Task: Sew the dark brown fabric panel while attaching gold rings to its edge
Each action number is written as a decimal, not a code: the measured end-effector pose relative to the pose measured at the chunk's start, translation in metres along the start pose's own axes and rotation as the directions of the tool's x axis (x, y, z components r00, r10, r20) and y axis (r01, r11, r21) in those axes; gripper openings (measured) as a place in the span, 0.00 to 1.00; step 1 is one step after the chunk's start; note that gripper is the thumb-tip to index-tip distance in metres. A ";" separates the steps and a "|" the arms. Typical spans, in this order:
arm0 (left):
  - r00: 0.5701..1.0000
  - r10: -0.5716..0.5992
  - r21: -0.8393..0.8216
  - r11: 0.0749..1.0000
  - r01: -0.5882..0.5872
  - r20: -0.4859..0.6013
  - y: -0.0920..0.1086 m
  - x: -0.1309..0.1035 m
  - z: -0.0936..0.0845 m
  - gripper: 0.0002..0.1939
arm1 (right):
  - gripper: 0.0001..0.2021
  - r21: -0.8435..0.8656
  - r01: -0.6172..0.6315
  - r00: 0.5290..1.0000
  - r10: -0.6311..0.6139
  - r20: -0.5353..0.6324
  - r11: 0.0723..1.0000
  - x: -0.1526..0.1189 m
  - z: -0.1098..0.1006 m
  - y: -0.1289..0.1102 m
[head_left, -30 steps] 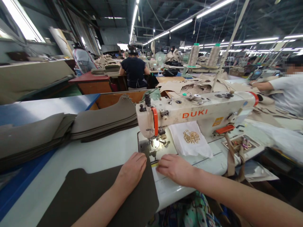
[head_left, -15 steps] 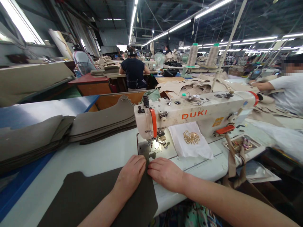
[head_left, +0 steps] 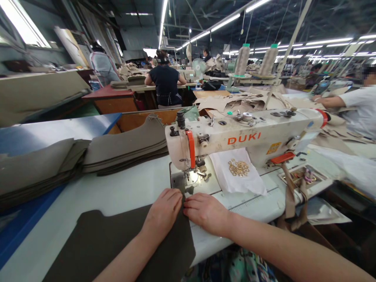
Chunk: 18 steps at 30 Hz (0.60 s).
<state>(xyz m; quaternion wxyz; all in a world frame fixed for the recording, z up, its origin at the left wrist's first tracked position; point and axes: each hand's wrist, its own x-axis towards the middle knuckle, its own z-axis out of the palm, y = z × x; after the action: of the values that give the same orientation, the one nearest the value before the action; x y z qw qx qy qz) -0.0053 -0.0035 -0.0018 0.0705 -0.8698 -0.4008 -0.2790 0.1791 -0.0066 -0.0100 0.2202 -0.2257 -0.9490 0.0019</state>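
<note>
So from my remote seat, the dark panel [head_left: 117,231] lies on the near side of the sewing machine [head_left: 237,135], right edge running toward it, long axis unclear. Left hand [head_left: 164,209] sits on top, right hand [head_left: 207,213] by that edge; fingers curled, can't tell if pinching.

We read one word clearly: "DUKI" [head_left: 244,138], in orange capitals along the pale arm of the sewing machine [head_left: 214,135]. Lower on its body we see a yellow label [head_left: 273,148] whose print is too small for us to make out, and on the bench [head_left: 117,196] a ruled scale [head_left: 247,203] whose figures we cannot read.
</note>
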 end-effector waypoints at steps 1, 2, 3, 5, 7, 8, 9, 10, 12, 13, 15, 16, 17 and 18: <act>1.000 -0.002 -0.001 1.000 0.002 0.002 0.000 0.000 0.000 0.13 | 0.07 0.001 0.002 1.000 -0.002 -0.007 1.000 0.000 0.000 0.000; 1.000 -0.003 -0.002 1.000 0.003 0.005 0.000 0.001 0.000 0.13 | 0.07 0.001 0.003 1.000 -0.003 -0.014 1.000 -0.001 0.000 0.000; 1.000 -0.006 -0.003 1.000 0.006 0.008 0.000 0.001 0.000 0.13 | 0.07 0.001 0.005 1.000 -0.005 -0.021 1.000 -0.001 0.000 0.000; 1.000 -0.014 -0.007 1.000 0.014 0.016 0.000 0.001 0.000 0.13 | 0.07 0.003 0.009 1.000 -0.009 -0.028 1.000 -0.001 0.001 0.001; 0.999 -0.021 -0.011 1.000 0.021 0.028 0.000 0.001 0.000 0.13 | 0.07 0.006 0.009 1.000 -0.008 -0.022 1.000 -0.001 0.001 0.000; 0.999 -0.021 -0.010 1.000 0.022 0.035 0.000 0.001 0.000 0.13 | 0.08 0.008 0.007 1.000 -0.007 -0.014 1.000 -0.001 0.000 0.000; 0.999 -0.022 -0.007 1.000 0.022 0.041 0.000 0.000 0.000 0.13 | 0.08 0.009 0.003 1.000 -0.003 -0.003 1.000 0.000 0.000 0.000; 0.999 -0.021 -0.003 1.000 0.021 0.045 0.000 0.000 -0.001 0.13 | 0.07 0.010 -0.007 1.000 0.007 0.004 1.000 0.000 -0.001 -0.001; 0.999 -0.018 0.003 1.000 0.018 0.051 0.001 0.000 -0.002 0.13 | 0.06 0.011 -0.041 0.999 0.041 0.005 0.999 0.002 -0.003 -0.001; 0.998 -0.018 0.004 1.000 0.018 0.053 0.001 0.000 -0.002 0.13 | 0.06 0.012 -0.061 0.998 0.061 0.001 0.998 0.003 -0.003 -0.002; 0.998 -0.021 -0.001 1.000 0.021 0.058 0.001 0.000 -0.003 0.12 | 0.06 0.012 -0.097 0.995 0.097 -0.007 0.995 0.004 -0.005 -0.002; 0.998 -0.024 -0.006 1.000 0.024 0.062 0.001 0.000 -0.003 0.12 | 0.06 0.012 -0.107 0.994 0.107 -0.007 0.994 0.005 -0.005 -0.002; 0.998 -0.028 -0.010 1.000 0.028 0.064 0.000 -0.001 -0.003 0.12 | 0.06 0.013 -0.113 0.994 0.113 -0.002 0.994 0.005 -0.006 -0.002; 0.998 -0.028 -0.014 0.999 0.029 0.062 0.000 -0.002 -0.004 0.12 | 0.06 0.016 -0.115 0.993 0.115 0.004 0.993 0.006 -0.006 -0.002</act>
<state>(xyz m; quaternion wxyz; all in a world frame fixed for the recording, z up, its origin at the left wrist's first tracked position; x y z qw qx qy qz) -0.0075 -0.0061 0.0004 0.0475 -0.8728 -0.4130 -0.2559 0.1761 -0.0065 -0.0023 0.2201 -0.2784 -0.9346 0.0226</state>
